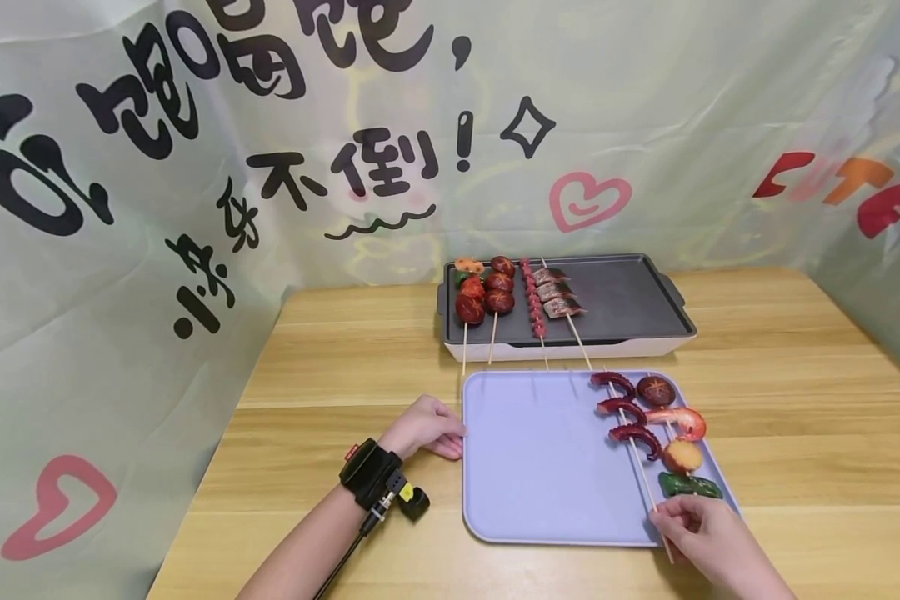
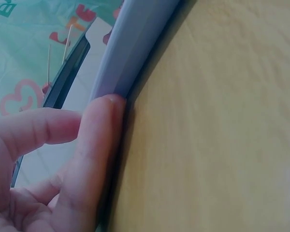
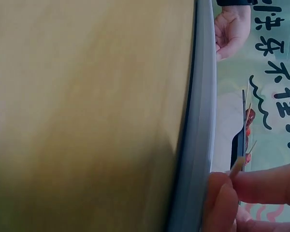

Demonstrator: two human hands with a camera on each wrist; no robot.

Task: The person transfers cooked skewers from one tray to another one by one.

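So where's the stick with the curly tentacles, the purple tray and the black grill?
Tentacle stick (image 1: 621,407): head view, on its middle tentacle.
Purple tray (image 1: 543,462): head view, on its bare surface.
Black grill (image 1: 618,296): head view, on its bare plate.

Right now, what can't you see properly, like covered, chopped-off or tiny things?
Head view: the lower stick end of the red shrimp and shiny green pepper skewer, covered by the bare right hand.
Head view: the tops of the thick black writing, cut off by the upper edge.
Head view: any words on the little red tag, too small to read.
Right wrist view: most of the thin wooden stick, hidden behind the pinching fingers.
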